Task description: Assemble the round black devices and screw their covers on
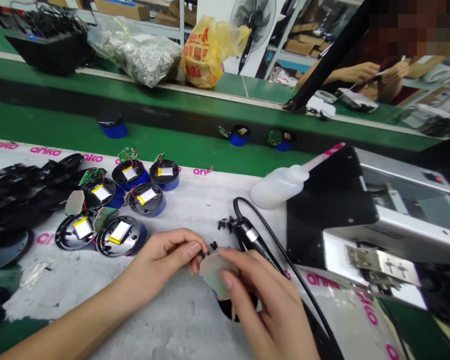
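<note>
My left hand (164, 258) pinches a small black part (203, 253) between thumb and fingertips. My right hand (262, 300) grips a pale, translucent rounded sheet (215, 275) and rests over a round black shell (230, 307) that is mostly hidden beneath it. The two hands meet at the sheet's upper edge, over the white table covering (180, 320). A black soldering-type tool (247, 237) with a cable lies just beyond my right hand.
Several round black-and-blue housings with yellow batteries (120, 232) stand at the left. A white squeeze bottle (281, 185) lies by a grey machine (390, 215). Black plastic parts (18, 190) are piled far left. Across the green conveyor (172, 145), another person's hands (360, 75) work.
</note>
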Tool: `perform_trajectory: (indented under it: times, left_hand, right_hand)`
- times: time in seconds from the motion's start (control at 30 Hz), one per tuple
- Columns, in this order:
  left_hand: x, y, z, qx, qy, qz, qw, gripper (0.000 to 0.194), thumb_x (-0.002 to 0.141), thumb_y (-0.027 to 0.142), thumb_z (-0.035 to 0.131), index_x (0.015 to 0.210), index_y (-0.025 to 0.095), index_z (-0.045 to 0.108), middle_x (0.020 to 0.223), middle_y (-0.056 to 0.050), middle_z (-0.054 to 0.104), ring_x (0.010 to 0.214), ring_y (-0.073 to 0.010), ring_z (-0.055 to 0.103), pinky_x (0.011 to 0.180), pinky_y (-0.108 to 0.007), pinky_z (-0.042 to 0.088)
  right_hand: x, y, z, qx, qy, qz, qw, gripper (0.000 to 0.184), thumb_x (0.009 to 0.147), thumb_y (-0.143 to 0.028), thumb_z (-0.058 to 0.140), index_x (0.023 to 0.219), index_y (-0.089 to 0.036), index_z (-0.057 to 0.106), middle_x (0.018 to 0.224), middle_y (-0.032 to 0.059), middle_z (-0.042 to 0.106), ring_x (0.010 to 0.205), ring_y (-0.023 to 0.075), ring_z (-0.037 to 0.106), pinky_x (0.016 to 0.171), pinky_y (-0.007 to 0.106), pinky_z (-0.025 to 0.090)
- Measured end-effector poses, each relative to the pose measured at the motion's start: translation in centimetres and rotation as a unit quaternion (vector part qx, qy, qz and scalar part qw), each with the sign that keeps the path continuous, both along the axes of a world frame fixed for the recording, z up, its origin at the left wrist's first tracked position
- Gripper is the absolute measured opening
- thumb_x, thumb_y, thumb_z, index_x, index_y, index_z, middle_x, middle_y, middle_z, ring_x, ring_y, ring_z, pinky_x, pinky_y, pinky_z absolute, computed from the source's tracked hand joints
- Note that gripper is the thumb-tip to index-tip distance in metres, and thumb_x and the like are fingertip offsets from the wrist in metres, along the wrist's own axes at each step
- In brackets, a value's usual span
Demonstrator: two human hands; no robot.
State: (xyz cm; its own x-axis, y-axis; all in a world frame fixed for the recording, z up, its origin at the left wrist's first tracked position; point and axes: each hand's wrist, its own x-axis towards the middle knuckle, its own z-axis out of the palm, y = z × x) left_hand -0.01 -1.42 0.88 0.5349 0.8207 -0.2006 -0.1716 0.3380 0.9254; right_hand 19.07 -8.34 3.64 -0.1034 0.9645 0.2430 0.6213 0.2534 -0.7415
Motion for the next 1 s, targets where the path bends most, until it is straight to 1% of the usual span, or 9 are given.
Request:
perform_trajectory:
  times: [0.1,0.23,0.33,0.43,0.53,0.67,0.8,0.9,1.0]
  left_hand:
    - [0.10,0.12,0.42,0.007,0.043,0.015,0.999,0.012,0.092,0.025,0.066,0.088,0.025,0.078,0.069,0.004,0.069,0.062,-0.0074,0.058,0.059,-0.014,0.044]
    - [0.02,0.15,0.74,0.010,0.065,0.001,0.998,0.008,0.089,0.024,0.070,0.089,0.025,0.079,0.073,0.004,0.069,0.065,-0.0074,0.058,0.062,-0.014,0.045]
    - [0.19,0.07,0.69,-0.054,-0.017,0.006,0.998,0.010,0.089,0.029,0.071,0.086,0.022,0.077,0.077,0.002,0.068,0.072,-0.0081,0.059,0.068,-0.014,0.048]
    - [0.56,0.17,0.66,-0.150,-0.103,0.018,0.983,0.012,0.088,0.028,0.073,0.083,0.018,0.074,0.080,0.000,0.069,0.074,-0.0095,0.063,0.070,-0.017,0.054]
    - [0.75,0.42,0.69,-0.187,-0.122,0.030,0.974,0.008,0.086,0.022,0.074,0.083,0.015,0.073,0.079,-0.002,0.071,0.067,-0.0092,0.067,0.064,-0.017,0.056]
    - [0.64,0.58,0.62,-0.197,-0.104,0.075,0.972,0.005,0.082,0.015,0.078,0.086,0.015,0.076,0.079,-0.002,0.075,0.069,-0.0097,0.071,0.067,-0.016,0.059]
    - [0.48,0.54,0.73,-0.209,-0.092,0.100,0.968,0.007,0.076,0.012,0.080,0.084,0.012,0.079,0.079,-0.006,0.079,0.076,-0.0128,0.075,0.076,-0.016,0.060]
    - [0.49,0.56,0.98,-0.195,-0.099,0.121,0.968,0.012,0.074,0.014,0.082,0.085,0.010,0.081,0.086,-0.009,0.081,0.083,-0.0155,0.076,0.082,-0.018,0.060]
    - [0.67,0.62,1.11,-0.180,-0.080,0.139,0.970,0.010,0.074,0.016,0.084,0.083,0.012,0.081,0.083,-0.006,0.081,0.076,-0.0114,0.074,0.076,-0.014,0.059]
  right_hand:
    - [-0.66,0.26,0.12,0.027,0.006,0.005,1.000,0.030,0.097,-0.017,0.051,0.124,-0.030,0.058,0.090,-0.0018,0.064,0.074,0.0080,0.067,0.068,0.016,0.058]
    - [-0.97,0.24,0.22,0.032,-0.010,0.005,0.999,0.032,0.097,-0.015,0.050,0.125,-0.028,0.058,0.092,-0.0008,0.064,0.078,0.0085,0.068,0.068,0.016,0.058]
    - [-0.93,-0.01,0.19,0.037,-0.008,0.015,0.999,0.033,0.097,-0.014,0.051,0.126,-0.028,0.058,0.095,-0.0007,0.064,0.076,0.0075,0.067,0.069,0.017,0.057]
    - [-0.85,-0.20,0.13,0.060,0.006,0.016,0.998,0.034,0.096,-0.012,0.051,0.126,-0.027,0.058,0.096,-0.0001,0.064,0.079,0.0078,0.067,0.072,0.017,0.057]
    - [-0.71,-0.19,0.11,0.063,0.008,0.005,0.998,0.034,0.096,-0.013,0.051,0.127,-0.027,0.059,0.095,0.0011,0.064,0.083,0.0095,0.068,0.068,0.016,0.058]
    - [-0.50,0.01,0.25,0.058,0.012,0.003,0.998,0.038,0.096,-0.012,0.051,0.130,-0.027,0.058,0.096,0.0025,0.065,0.081,0.0111,0.069,0.058,0.016,0.057]
    - [-0.41,-0.02,0.36,0.058,0.019,-0.003,0.998,0.037,0.095,-0.012,0.052,0.129,-0.026,0.060,0.094,0.0037,0.066,0.077,0.0124,0.068,0.057,0.019,0.058]
    - [-0.40,-0.21,0.22,0.054,0.027,-0.007,0.998,0.036,0.095,-0.012,0.051,0.127,-0.025,0.061,0.093,0.0040,0.066,0.077,0.0127,0.068,0.057,0.019,0.058]
    - [-0.36,-0.27,0.12,0.058,0.026,-0.001,0.998,0.035,0.095,-0.012,0.051,0.126,-0.023,0.061,0.094,0.0047,0.066,0.079,0.0128,0.068,0.059,0.018,0.058]
